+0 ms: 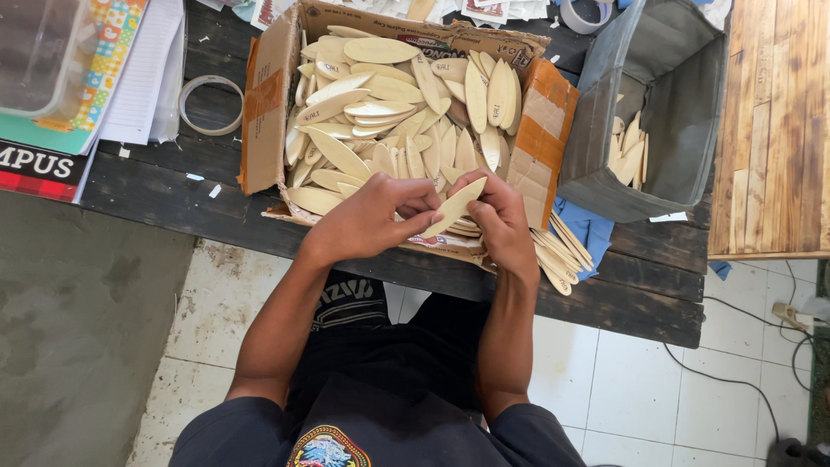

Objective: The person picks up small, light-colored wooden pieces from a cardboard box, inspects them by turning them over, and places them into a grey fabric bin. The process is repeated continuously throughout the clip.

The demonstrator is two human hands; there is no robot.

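A pale, leaf-shaped wooden piece (456,206) is held between both hands at the near edge of an open cardboard box (264,112). My left hand (372,218) pinches its lower end, and my right hand (497,220) grips its upper end. The box is heaped with several more such wooden pieces (389,112). Under my right hand lies a small stack of the same pieces, partly hidden.
A grey fabric bin (683,95) at the right holds a few wooden pieces (628,149). Thin wooden sticks (562,251) lie on a blue cloth (596,229) beside it. A tape ring (211,105), books and papers (86,95) sit at the left of the dark plank table (173,195). Cables (743,363) trail on the tiled floor.
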